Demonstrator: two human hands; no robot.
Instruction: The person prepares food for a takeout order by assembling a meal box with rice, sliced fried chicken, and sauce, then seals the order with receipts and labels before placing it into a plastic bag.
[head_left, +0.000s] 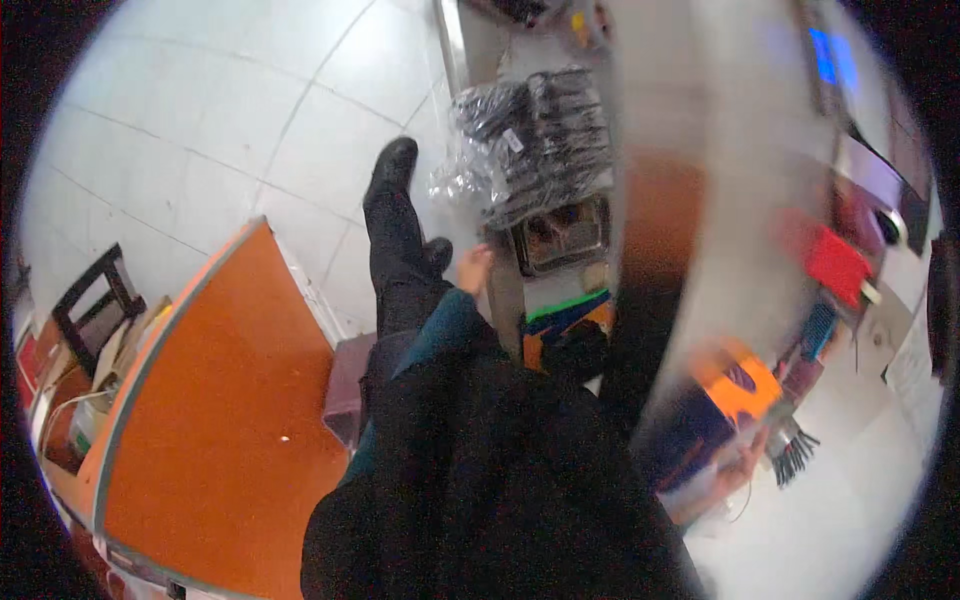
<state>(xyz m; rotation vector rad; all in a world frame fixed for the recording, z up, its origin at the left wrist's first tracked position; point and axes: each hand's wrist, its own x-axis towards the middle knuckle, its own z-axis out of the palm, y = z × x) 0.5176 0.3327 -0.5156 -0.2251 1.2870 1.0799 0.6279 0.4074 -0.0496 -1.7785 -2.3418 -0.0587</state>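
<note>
Where the teal sleeve [445,322] ends, just off the centre of the view toward 12 o'clock, the left hand [476,268] is located. Its fingers are small and blurred; whether they are spread wide or drawn narrow cannot be determined.

Positions relative to the left hand:
At 1 o'clock, nearby: a bundle of dark items in clear plastic wrap [540,135], crinkled and glossy, with a small pale label.
At 2 o'clock, just beside the hand: a dark tray [562,238], adjoining the lower end of the bundle.
At 4 o'clock: a group of green, blue and orange items [568,314].
At 11 o'clock: a black shoe [394,165] on the white tiled floor [210,110].
At 8 o'clock, well apart: an orange panel [235,400] with a grey edge.

The right hand [742,468] lies toward 4 o'clock of the view — heavily blurred, so its grip cannot be determined. Relative to it, an orange part with a cut-out [765,378] is near at 12 o'clock, a dark blue surface [690,432] at 10 o'clock, and a dark-bristled object [793,457] just beside it toward 3 o'clock.
</note>
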